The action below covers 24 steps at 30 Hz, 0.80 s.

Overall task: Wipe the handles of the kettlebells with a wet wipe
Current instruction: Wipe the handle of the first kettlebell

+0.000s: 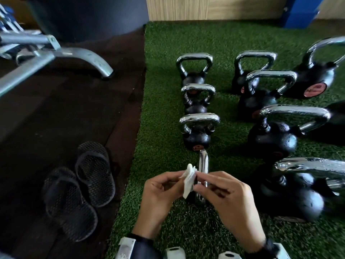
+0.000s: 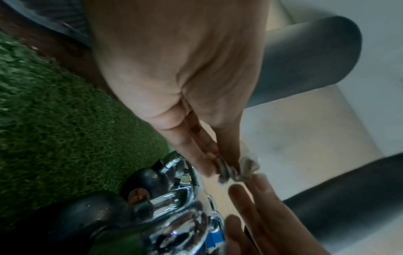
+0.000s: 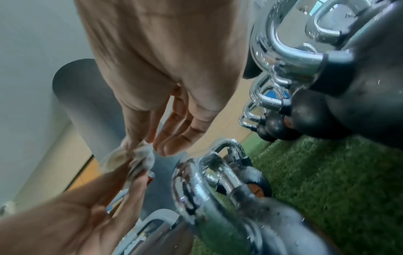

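Both hands hold a crumpled white wet wipe [image 1: 189, 179] between them, just above the nearest kettlebell's chrome handle [image 1: 203, 163], which shows edge-on. My left hand [image 1: 179, 177] pinches the wipe [image 2: 229, 170] with thumb and fingers. My right hand [image 1: 200, 182] pinches its other side [image 3: 139, 156] with thumb and forefinger, the other fingers [image 3: 174, 143] held straight. Several black kettlebells with chrome handles stand in two rows on the green turf [image 1: 164, 101], the left row [image 1: 197, 126] ahead of my hands. The wipe does not touch the handle.
A larger kettlebell [image 1: 293, 193] stands close to my right hand, with more behind it. A pair of black sandals [image 1: 78, 189] lies on the dark rubber floor to the left. A grey metal bench leg [image 1: 89, 58] sits at the far left.
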Each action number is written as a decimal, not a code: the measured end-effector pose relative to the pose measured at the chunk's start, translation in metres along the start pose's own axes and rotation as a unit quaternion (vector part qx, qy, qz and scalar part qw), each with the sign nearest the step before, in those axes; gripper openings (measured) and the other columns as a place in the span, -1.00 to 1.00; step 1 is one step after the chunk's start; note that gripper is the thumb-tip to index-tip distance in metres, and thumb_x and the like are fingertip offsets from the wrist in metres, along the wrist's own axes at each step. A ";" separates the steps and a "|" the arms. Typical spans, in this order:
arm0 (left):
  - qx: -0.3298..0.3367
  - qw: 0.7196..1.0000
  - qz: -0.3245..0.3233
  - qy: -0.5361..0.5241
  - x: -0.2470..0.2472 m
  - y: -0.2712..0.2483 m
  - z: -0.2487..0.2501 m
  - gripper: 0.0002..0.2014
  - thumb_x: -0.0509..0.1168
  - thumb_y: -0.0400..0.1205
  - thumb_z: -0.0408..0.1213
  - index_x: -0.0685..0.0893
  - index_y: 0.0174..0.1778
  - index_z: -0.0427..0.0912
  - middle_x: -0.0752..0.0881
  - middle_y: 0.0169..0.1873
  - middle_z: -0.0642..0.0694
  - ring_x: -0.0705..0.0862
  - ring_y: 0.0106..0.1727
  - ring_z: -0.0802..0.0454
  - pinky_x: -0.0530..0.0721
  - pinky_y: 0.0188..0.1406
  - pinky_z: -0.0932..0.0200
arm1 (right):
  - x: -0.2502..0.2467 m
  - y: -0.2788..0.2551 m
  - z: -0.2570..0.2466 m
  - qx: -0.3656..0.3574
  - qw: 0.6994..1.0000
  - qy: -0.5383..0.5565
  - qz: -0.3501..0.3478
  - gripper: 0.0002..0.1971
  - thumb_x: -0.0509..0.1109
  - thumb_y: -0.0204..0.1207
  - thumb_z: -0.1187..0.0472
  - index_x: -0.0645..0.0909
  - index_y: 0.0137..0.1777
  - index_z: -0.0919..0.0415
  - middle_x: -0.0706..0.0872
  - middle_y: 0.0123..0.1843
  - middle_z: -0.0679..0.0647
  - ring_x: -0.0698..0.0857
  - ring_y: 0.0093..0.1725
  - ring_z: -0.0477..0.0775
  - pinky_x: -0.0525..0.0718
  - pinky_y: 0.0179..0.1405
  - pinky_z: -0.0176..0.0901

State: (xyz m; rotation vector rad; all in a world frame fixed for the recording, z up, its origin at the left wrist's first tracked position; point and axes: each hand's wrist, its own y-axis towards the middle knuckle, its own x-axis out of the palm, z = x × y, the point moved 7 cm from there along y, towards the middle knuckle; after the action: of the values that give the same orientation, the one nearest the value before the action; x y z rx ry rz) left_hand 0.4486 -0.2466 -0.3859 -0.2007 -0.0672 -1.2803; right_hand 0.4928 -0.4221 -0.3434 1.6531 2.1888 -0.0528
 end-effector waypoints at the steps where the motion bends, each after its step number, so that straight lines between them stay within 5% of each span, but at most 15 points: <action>1: 0.027 0.999 -0.006 0.019 0.003 0.000 0.007 -0.73 0.56 0.45 -0.05 0.91 0.06 0.05 0.91 -0.06 -0.05 0.87 -0.09 0.10 0.77 -0.15 0.29 | 0.001 0.001 0.000 0.003 1.000 0.011 0.004 -0.69 0.67 0.31 0.05 0.84 0.08 -0.16 0.83 -0.05 -0.31 0.82 -0.19 -0.19 0.71 -0.26 -0.47; 7: 0.091 0.986 -0.097 0.104 0.018 0.000 0.027 -0.74 0.46 0.65 -0.29 0.86 0.23 0.04 0.88 0.12 0.02 0.84 0.19 0.03 0.74 0.14 0.30 | -0.003 -0.001 0.006 0.040 0.995 0.085 0.030 -0.70 0.66 0.30 0.03 0.85 0.06 -0.15 0.88 -0.13 -0.12 0.85 -0.26 -0.06 0.81 -0.33 -0.20; 12: 0.091 0.963 -0.138 0.213 0.020 0.006 0.015 -0.45 0.37 0.66 -0.57 0.75 0.34 0.21 0.78 0.27 0.20 0.70 0.38 0.18 0.68 0.33 0.27 | -0.018 -0.001 0.014 0.047 0.992 0.098 0.058 -0.75 0.65 0.41 0.12 0.85 0.10 -0.04 0.89 -0.14 -0.07 0.87 -0.23 -0.04 0.81 -0.30 -0.23; 15: 0.009 0.905 -0.154 0.397 0.015 0.024 -0.029 -0.12 0.59 0.46 -0.33 0.37 0.54 0.51 0.46 0.54 0.36 0.42 0.61 0.24 0.52 0.57 0.03 | -0.039 0.012 0.051 0.112 0.988 0.009 0.107 -0.79 0.66 0.41 0.14 0.85 0.02 -0.14 0.88 -0.20 -0.19 0.85 -0.24 -0.13 0.83 -0.24 -0.11; 17: -0.042 0.847 -0.230 0.477 0.018 0.034 -0.066 0.27 0.72 0.29 -0.08 -0.02 0.76 0.32 0.08 0.75 0.25 0.06 0.78 0.10 0.23 0.76 -0.18 | -0.043 0.025 0.084 0.189 0.976 -0.029 0.106 -0.84 0.66 0.39 0.13 0.87 -0.05 -0.10 0.88 -0.24 -0.17 0.85 -0.21 -0.09 0.84 -0.12 0.05; 19: 0.005 0.823 -0.284 0.492 0.032 0.047 -0.085 0.46 0.77 0.20 0.02 -0.17 0.82 0.03 -0.14 0.80 0.14 -0.18 0.82 0.06 0.05 0.82 -0.18 | -0.036 0.037 0.107 0.224 0.969 -0.061 0.085 -0.93 0.62 0.42 0.12 0.87 -0.14 -0.09 0.86 -0.30 -0.14 0.85 -0.19 -0.01 0.81 -0.10 0.02; 24: 0.120 0.876 -0.275 0.378 0.051 0.065 -0.090 0.32 0.80 0.18 -0.04 0.16 0.78 -0.18 0.19 0.75 0.07 0.20 0.78 0.05 0.28 0.76 -0.09 | -0.005 0.059 0.130 0.231 0.969 -0.075 0.037 -0.86 0.61 0.40 0.12 0.84 -0.05 -0.09 0.83 -0.32 -0.14 0.82 -0.22 -0.06 0.77 -0.12 -0.10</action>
State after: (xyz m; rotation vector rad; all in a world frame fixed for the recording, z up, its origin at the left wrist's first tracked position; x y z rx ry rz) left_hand 0.5204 -0.2939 -0.4727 0.5853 0.4159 -1.8239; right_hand 0.5859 -0.4429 -0.4492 1.8933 2.1002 -0.6913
